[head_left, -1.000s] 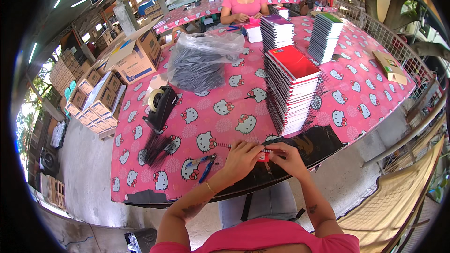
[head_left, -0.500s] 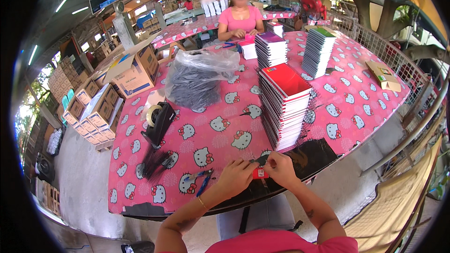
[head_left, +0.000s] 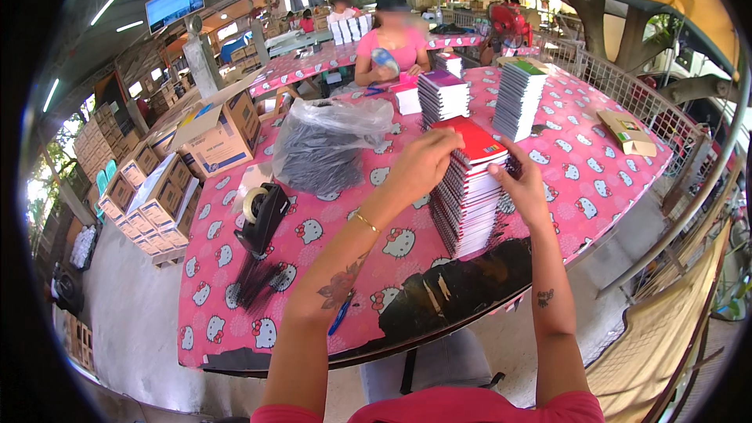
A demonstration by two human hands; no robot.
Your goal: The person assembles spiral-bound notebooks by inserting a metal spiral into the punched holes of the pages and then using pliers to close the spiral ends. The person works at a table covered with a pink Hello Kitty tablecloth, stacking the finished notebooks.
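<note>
A tall stack of spiral notebooks point(head_left: 475, 215) with white page edges stands near the table's front. On its top lies a red-covered notebook point(head_left: 474, 139). My left hand point(head_left: 424, 159) grips that top notebook at its left edge, fingers bent and pressed together. Along its right edge my right hand point(head_left: 522, 181) holds it, the thumb at the near corner and the fingers along the far side. Black spiral wires show along the stack's sides. The pages between my hands are partly hidden.
Left of the stack are a clear bag of black wire coils point(head_left: 325, 149), a black tape dispenser point(head_left: 262, 218), loose black coils point(head_left: 257, 283) and blue-handled pliers point(head_left: 341, 315). Beyond stand purple point(head_left: 443, 94) and green notebook stacks point(head_left: 518, 98). A co-worker point(head_left: 390, 43) sits opposite.
Both hands have moved forward from the table's front edge, where they worked on a small red piece, to the top of the stack. Across the table, the co-worker has lifted a blue-patterned item.
</note>
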